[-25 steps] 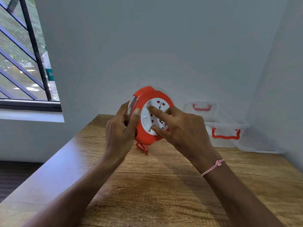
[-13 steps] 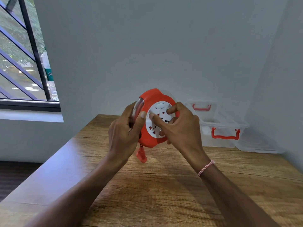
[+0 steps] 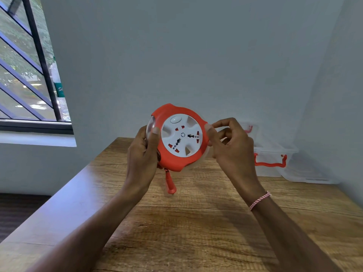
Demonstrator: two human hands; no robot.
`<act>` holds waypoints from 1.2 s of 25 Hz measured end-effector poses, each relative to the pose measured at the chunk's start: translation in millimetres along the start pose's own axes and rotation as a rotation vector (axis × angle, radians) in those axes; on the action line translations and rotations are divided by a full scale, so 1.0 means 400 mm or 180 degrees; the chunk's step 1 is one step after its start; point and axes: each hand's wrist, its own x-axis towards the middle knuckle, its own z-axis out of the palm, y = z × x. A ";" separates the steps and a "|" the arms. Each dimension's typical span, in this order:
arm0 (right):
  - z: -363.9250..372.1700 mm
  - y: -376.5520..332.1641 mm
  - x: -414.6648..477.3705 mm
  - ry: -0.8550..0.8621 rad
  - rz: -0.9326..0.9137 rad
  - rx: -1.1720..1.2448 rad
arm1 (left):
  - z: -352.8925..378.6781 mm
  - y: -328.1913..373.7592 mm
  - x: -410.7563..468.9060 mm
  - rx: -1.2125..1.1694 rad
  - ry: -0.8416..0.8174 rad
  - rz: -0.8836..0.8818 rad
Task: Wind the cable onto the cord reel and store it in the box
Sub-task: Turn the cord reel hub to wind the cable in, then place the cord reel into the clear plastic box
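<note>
A: How many reels?
B: One cord reel point(image 3: 179, 137), red with a white socket face, held up above the wooden table point(image 3: 196, 222). Three sockets on the face and one white button near the top.
A: And the hands?
B: Two. The left hand point(image 3: 142, 154) grips the reel's left edge, thumb on the front rim. The right hand point(image 3: 231, 148) has curled fingers, the thumb and forefinger pinching the right rim.
A: The cable?
B: One red plug point(image 3: 170, 184) hangs below the reel.
A: Boxes?
B: One clear box point(image 3: 275, 154) with red handles, well apart at the table's far right corner, its lid beside it
</note>
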 end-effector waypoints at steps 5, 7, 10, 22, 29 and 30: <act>0.025 0.019 -0.022 -0.0555 0.1078 0.1115 | -0.001 -0.034 0.006 -0.0371 0.0017 -0.0278; 0.035 0.026 -0.029 -0.0927 0.1264 0.1345 | 0.000 -0.040 0.005 -0.0524 -0.0047 -0.0495; 0.056 0.030 -0.052 -0.1575 0.1375 0.1382 | 0.011 -0.036 -0.006 -0.0741 -0.0233 -0.0680; -0.072 0.125 0.021 -0.0287 -0.0337 -0.2434 | -0.016 -0.030 0.012 -0.1066 -0.0056 -0.0559; -0.076 0.136 0.036 -0.0524 -0.0323 -0.2802 | -0.039 -0.043 0.060 -0.0929 0.0055 -0.0537; -0.075 0.134 0.043 -0.0509 -0.0446 -0.2842 | -0.037 -0.053 0.076 -0.0896 -0.0002 -0.0535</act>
